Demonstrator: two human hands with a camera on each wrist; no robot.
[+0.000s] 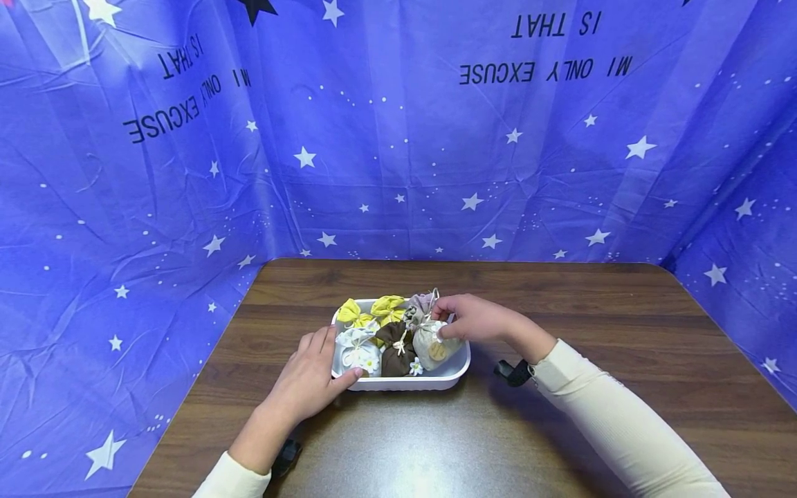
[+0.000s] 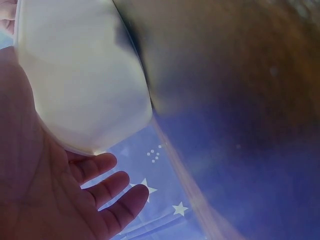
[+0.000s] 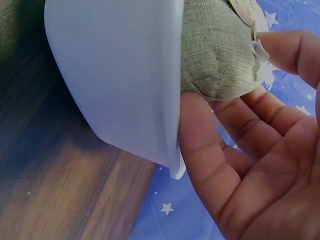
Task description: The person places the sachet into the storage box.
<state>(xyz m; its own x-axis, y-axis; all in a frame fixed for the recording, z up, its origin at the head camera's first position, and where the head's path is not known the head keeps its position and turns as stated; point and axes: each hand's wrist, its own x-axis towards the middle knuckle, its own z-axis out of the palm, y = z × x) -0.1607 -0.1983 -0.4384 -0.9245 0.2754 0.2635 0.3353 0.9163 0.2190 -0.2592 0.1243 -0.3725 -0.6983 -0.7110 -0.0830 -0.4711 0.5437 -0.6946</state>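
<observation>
A white plastic tray [image 1: 411, 383] filled with small drawstring pouches stands on the table. My right hand [image 1: 478, 318] holds a beige linen pouch [image 1: 426, 340] with a round tag at the tray's right end. In the right wrist view, thumb and fingers lie about this pouch [image 3: 220, 55], just over the rim. My left hand [image 1: 304, 384] rests against the tray's left side, thumb by the front corner; the left wrist view shows its fingers loosely extended beneath the tray wall [image 2: 90, 75]. Beside the beige pouch sit a brown pouch [image 1: 392, 360] and a white one [image 1: 356, 339].
Two yellow bundles [image 1: 389, 306] and a greyish-purple pouch [image 1: 420, 302] lie along the tray's back. The dark wooden table [image 1: 560, 297] extends around the tray. Blue star-printed cloth [image 1: 398, 173] hangs behind and at both sides. A black wrist strap piece [image 1: 512, 373] hangs under the right wrist.
</observation>
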